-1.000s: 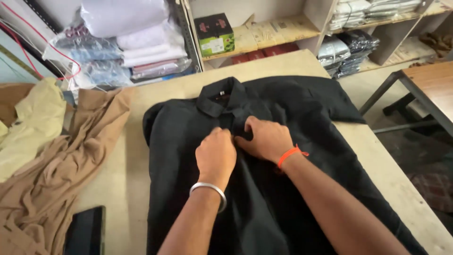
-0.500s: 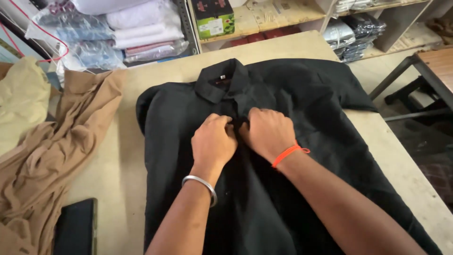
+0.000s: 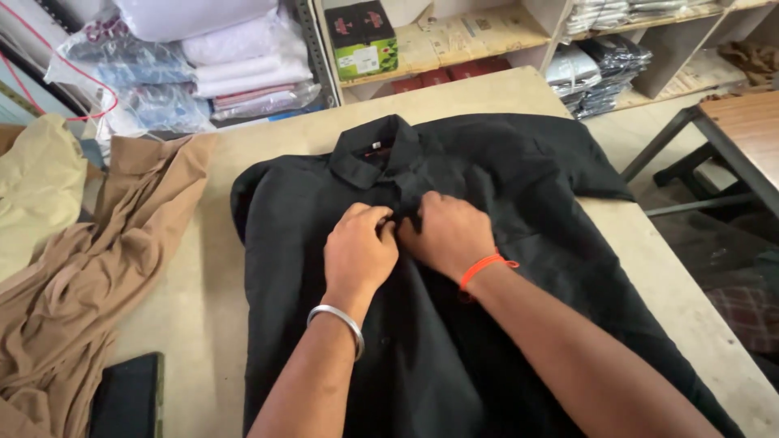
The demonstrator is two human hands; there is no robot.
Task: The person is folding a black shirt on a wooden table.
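A black collared shirt (image 3: 503, 170) lies front-up on the pale table (image 3: 203, 276), collar toward the far edge. My left hand (image 3: 357, 251), with a silver bangle at the wrist, pinches the shirt's front placket just below the collar. Pressed close beside it, my right hand (image 3: 446, 235), with an orange thread at the wrist, grips the same strip of fabric from the other side. The fingertips of both hands meet at the placket and hide whatever lies between them.
A heap of tan cloth (image 3: 89, 268) covers the table's left side, with a pale yellow cloth (image 3: 36, 186) behind it. A dark phone (image 3: 126, 397) lies at the near left. Shelves with bagged garments (image 3: 235, 65) and a green-black box (image 3: 361, 36) stand behind. A wooden table (image 3: 738, 138) stands on the right.
Both hands stay at the placket below the collar, with the fingers shifting slightly. The view has drifted a little; the shirt has not moved on the table.
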